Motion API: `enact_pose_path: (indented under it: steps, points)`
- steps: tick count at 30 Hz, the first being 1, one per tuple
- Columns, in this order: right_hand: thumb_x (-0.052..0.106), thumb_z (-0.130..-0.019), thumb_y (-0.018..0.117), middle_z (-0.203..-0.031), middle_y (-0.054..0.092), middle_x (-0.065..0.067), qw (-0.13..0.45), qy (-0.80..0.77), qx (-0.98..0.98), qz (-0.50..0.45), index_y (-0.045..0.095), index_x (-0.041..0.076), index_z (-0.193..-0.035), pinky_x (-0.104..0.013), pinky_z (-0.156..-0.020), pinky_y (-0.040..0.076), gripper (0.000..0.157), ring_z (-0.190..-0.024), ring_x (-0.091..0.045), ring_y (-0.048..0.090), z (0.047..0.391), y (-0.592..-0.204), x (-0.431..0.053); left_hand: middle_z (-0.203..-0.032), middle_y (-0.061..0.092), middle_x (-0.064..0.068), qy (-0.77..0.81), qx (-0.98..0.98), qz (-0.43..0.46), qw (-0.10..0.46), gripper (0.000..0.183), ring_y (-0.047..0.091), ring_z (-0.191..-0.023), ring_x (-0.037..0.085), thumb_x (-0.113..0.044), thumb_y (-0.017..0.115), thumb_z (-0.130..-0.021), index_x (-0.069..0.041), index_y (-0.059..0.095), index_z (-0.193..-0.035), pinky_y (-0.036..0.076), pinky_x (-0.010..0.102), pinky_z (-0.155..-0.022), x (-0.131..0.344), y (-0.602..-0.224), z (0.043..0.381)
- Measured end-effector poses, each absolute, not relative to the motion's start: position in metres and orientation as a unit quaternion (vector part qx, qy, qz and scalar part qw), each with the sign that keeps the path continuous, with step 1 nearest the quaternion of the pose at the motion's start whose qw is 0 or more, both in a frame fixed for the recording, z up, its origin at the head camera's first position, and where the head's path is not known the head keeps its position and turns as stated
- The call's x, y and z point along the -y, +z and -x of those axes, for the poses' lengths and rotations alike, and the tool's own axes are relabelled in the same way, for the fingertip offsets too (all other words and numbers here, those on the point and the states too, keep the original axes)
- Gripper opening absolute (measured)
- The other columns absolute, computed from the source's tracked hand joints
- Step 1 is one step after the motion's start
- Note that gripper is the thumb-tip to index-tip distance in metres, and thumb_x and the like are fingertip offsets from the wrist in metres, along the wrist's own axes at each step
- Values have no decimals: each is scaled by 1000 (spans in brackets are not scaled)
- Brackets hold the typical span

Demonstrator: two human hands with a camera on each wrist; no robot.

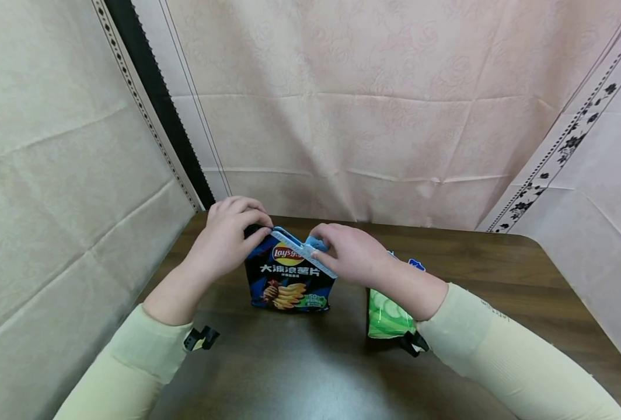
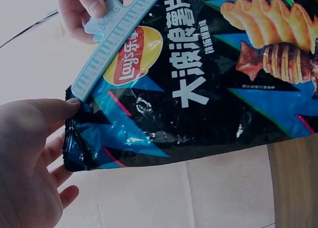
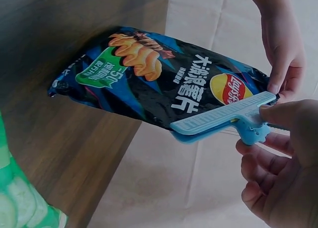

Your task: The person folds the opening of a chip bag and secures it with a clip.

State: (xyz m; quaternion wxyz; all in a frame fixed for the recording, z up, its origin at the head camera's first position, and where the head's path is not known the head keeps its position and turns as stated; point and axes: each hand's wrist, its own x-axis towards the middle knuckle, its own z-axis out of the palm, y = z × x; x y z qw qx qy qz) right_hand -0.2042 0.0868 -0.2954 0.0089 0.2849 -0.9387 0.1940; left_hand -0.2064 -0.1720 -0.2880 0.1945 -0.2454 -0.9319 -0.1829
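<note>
A dark blue and black chip bag (image 1: 289,286) stands upright on the table, its printed front facing me. Across its top edge lies a light blue bag clip (image 3: 223,114), slanting from one upper corner down past the other side. My left hand (image 1: 226,236) pinches the bag's upper left corner, thumb in front and fingers behind, beside the clip's end. At the clip's handle, my right hand (image 1: 355,254) holds on with the thumb on one side and fingers on the other. The right wrist view shows the clip's long bars lying along the bag's top.
A green chip bag (image 1: 386,318) lies on the brown wooden table (image 1: 289,373) to the right, partly covered by my right forearm. Light patterned cloth (image 1: 342,116) hangs behind the table and along both sides.
</note>
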Motion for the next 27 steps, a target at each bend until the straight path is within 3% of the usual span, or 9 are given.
enact_pose_path:
  steps: [12,27]
  points:
    - [37,-98,63,-103,64,2,-14,194,949,-247,57,15,-133,-33,-73,51,42,-84,-13,59,210,-312,-102,-121,60,3,-195,932,224,209,8,44,-125,33,-23,70,-95,-18,74,-100,23,58,-108,171,-294,218]
    - [36,-97,65,-102,66,0,-62,185,953,-231,70,13,-113,-36,-80,55,29,-88,-14,63,211,-349,-113,-121,59,5,-204,932,205,218,9,44,-124,33,-23,69,-95,-17,74,-99,24,58,-107,175,-302,229]
